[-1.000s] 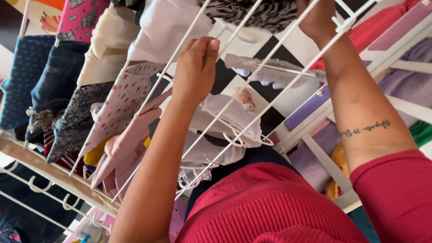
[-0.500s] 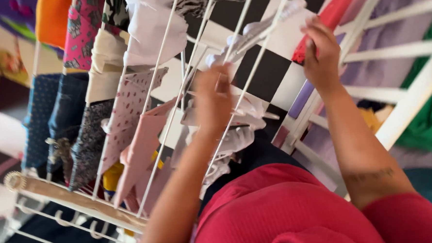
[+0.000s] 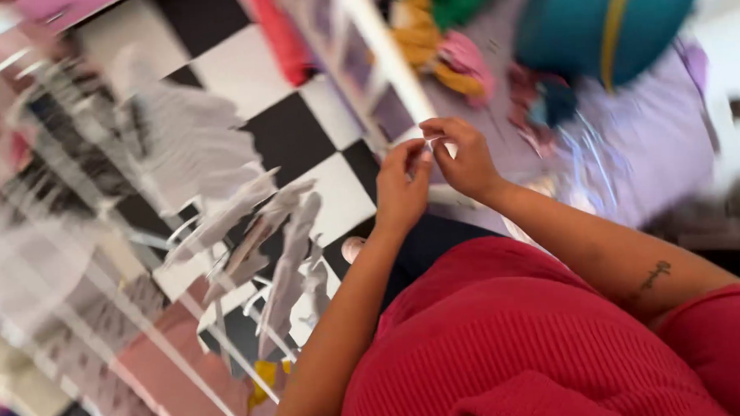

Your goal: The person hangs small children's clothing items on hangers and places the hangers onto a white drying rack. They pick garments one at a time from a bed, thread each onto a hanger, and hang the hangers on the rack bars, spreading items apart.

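Both hands had come down off the white wire rack since half a second before, and the view had swung right, away from the hanging garments. They met in front of the person's chest, above the black-and-white checkered floor [image 3: 300, 136]. Left hand [image 3: 401, 190] and right hand [image 3: 466, 158] were touching at the fingertips, each pinched closed on a small white piece [image 3: 430, 140] held between them; motion blur kept me from telling what that piece was. It sat just near a white slatted frame [image 3: 384, 53] that ran toward the far side.

To the left, the wire rack [image 3: 123, 277] showed only as smeared white lines, with pale garments [image 3: 271, 237] and white hangers dangling from it, well apart from the hands. Farther right lay a purple cloth [image 3: 658, 145] and a teal rounded thing [image 3: 603, 19], both blurred. Red ribbed sleeves [image 3: 509, 335] filled the near edge of the view.
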